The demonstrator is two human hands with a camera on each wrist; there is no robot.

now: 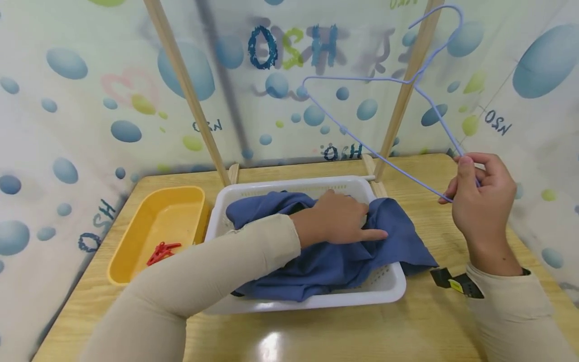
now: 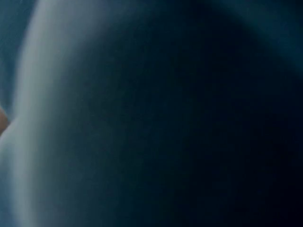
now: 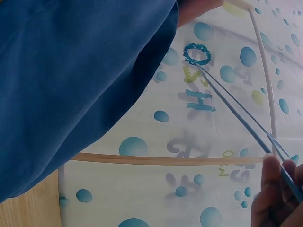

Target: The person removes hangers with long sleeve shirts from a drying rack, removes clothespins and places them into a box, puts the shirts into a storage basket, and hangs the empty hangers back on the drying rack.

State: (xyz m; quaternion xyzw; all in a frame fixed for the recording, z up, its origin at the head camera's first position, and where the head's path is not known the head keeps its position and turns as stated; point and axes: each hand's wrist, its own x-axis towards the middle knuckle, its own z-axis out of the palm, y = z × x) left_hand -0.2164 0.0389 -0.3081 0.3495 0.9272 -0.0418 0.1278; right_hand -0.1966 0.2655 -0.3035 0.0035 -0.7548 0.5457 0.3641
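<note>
My right hand point(image 1: 484, 201) pinches a thin blue clothes hanger point(image 1: 375, 78) at one lower corner, holding it up with its hook at the top. In the right wrist view, those fingertips point(image 3: 272, 175) grip the wire. My left hand point(image 1: 341, 216) lies over a crumpled blue garment point(image 1: 312, 266) inside a white basket point(image 1: 316, 303), thumb stretched to the right. Its other fingers are partly hidden, so I cannot tell whether they grip cloth. Part of the garment hangs over the basket's right rim. Dark blurred cloth point(image 2: 71, 118) fills the left wrist view.
A yellow tray point(image 1: 158, 211) left of the basket holds red clips point(image 1: 163, 252). Two wooden uprights point(image 1: 187, 90) rise behind the basket. Everything stands on a wooden table point(image 1: 344, 332), against a wall covering point(image 1: 280, 115) patterned with blue dots.
</note>
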